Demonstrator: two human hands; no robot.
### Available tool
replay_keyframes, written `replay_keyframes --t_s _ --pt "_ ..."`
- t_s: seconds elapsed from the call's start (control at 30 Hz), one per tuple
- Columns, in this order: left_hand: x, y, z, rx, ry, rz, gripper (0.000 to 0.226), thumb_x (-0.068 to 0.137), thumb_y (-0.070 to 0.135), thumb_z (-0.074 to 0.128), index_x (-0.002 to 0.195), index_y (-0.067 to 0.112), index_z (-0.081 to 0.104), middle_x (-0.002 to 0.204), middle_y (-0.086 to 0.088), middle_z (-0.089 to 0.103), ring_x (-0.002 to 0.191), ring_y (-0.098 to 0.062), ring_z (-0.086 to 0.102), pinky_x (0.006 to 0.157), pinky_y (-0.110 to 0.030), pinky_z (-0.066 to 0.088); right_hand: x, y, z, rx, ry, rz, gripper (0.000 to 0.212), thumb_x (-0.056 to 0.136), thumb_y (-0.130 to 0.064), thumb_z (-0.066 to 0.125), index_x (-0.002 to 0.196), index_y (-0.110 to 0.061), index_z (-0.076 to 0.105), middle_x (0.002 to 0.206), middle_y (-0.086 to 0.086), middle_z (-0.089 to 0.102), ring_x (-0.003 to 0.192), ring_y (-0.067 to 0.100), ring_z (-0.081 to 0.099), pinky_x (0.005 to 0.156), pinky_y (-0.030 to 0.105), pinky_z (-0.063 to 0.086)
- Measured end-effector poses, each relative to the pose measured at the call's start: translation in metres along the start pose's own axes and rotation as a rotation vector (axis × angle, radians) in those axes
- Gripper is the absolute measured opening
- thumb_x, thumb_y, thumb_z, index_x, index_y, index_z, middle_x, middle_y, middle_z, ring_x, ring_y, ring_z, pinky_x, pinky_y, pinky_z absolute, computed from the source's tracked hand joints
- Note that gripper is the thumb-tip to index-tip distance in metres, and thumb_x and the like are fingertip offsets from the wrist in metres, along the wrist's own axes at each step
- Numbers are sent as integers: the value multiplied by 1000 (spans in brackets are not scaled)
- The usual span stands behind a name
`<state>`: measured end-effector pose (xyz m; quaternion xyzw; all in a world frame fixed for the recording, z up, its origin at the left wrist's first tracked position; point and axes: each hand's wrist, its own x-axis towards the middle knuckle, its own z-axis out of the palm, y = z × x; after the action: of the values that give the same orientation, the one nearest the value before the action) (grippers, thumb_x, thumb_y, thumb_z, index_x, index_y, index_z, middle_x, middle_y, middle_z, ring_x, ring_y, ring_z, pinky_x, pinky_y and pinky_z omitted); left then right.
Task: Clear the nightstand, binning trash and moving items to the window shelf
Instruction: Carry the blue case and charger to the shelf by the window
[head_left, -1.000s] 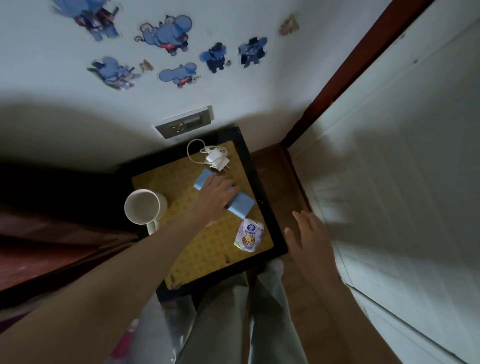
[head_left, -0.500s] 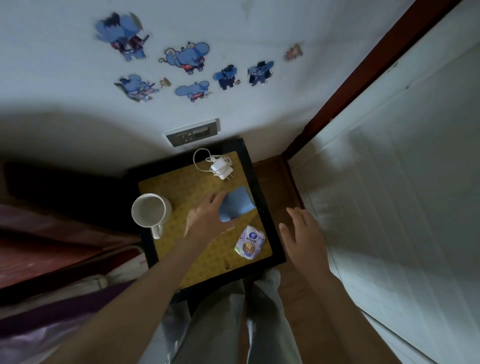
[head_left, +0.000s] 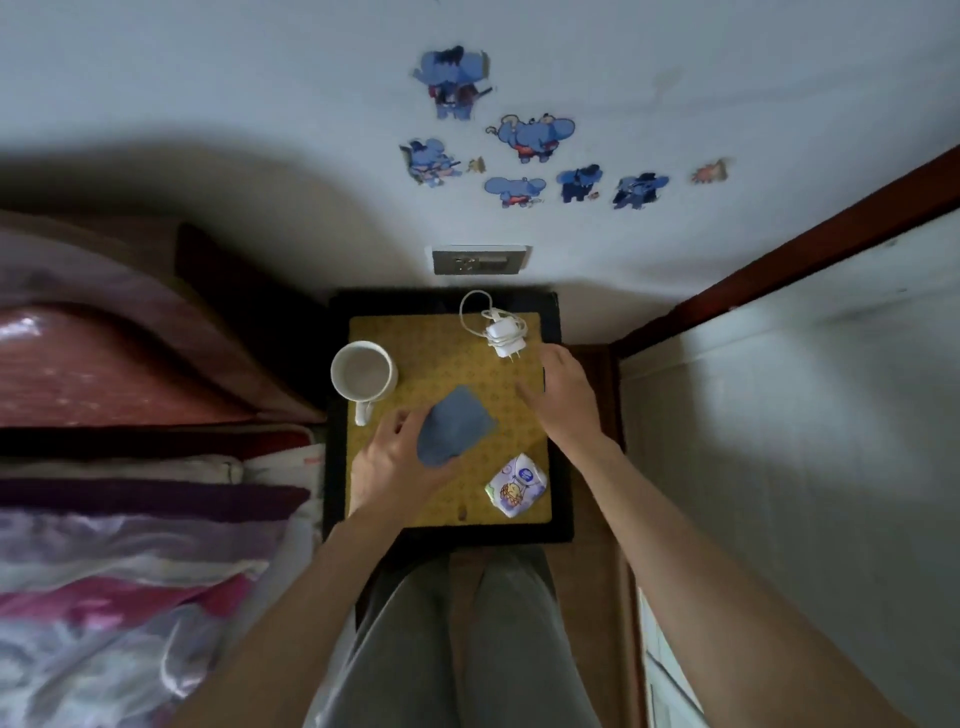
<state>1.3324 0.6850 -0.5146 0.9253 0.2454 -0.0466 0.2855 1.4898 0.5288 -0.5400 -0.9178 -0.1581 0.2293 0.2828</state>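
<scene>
The dark nightstand (head_left: 563, 467) has a yellow patterned top. My left hand (head_left: 395, 457) grips a flat blue case (head_left: 454, 431), lifted and tilted above the middle of the top. My right hand (head_left: 563, 400) hovers open over the right side, just below a white charger (head_left: 504, 332) with its coiled cable at the back. A white mug (head_left: 363, 374) stands at the left edge, handle toward me. A crumpled white snack wrapper (head_left: 517, 486) lies at the front right corner.
A bed with a reddish headboard (head_left: 104, 364) and striped bedding (head_left: 130, 545) fills the left. A wall socket (head_left: 480, 260) sits just behind the nightstand. A white door (head_left: 805, 441) with a dark red frame stands close on the right. My legs are in front of the nightstand.
My left hand picked the blue case up off the top and drew it toward the front left. My right hand came from beside the nightstand to over its right side, near the charger.
</scene>
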Motion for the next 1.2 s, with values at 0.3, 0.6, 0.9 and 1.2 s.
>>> replay_keyframes --t_s 0.3,0.6,0.9,1.2 --pt "-14 -2 13 -38 138 -175 66 60 37 79 119 17 57 105 -6 60 83 -26 63 63 -37 54 76 17 22 -165 -96 -92 74 81 -35 67 141 -10 30 140 14 40 125 29 42 95 36 42" --pt "-26 5 34 -60 183 -327 71 62 41 79 125 20 54 108 -4 59 91 -24 60 68 -33 49 97 25 42 -154 -27 -186 55 78 -35 66 126 -13 50 112 9 57 98 21 54 69 24 39" --pt "-44 0 0 -89 241 -479 69 66 40 76 128 21 51 113 -4 55 96 -24 57 72 -35 49 73 4 26 -150 -115 -275 40 81 -35 65 115 -15 58 108 4 63 92 14 56 62 16 38" --pt "-139 -6 -50 -148 443 -683 67 65 34 80 125 17 55 110 -7 58 94 -29 59 70 -37 49 -25 -66 4 -129 -352 -482 53 74 -37 75 120 -18 56 105 -3 68 90 9 61 75 21 48"
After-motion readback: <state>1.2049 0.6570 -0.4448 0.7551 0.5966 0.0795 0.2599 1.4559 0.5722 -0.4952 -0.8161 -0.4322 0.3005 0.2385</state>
